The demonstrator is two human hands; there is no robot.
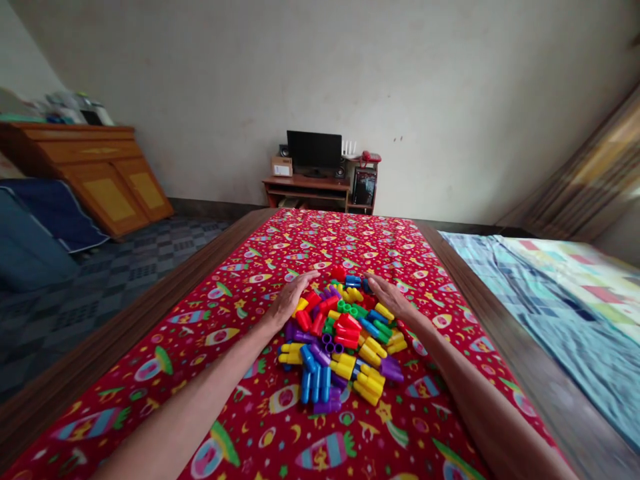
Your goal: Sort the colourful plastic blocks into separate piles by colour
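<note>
Red printed cloth (pixel 320 247) — plastic blocks (pixel 340 340) heaped at centre.
Left hand (pixel 290 300), right hand (pixel 390 297) — both open against the heap, holding nothing.

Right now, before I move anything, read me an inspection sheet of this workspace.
surface: red rocket-print cloth over a wooden table.
job's things: a heap of plastic building blocks, red, yellow, blue, green and purple.
clutter: mixed items on a wooden cabinet, far left.
grippers: left hand and right hand open, palm down, at the heap's sides.
cables: nothing seen.
surroundings: wooden desk with monitor ahead; bed and curtain to the right.
</note>
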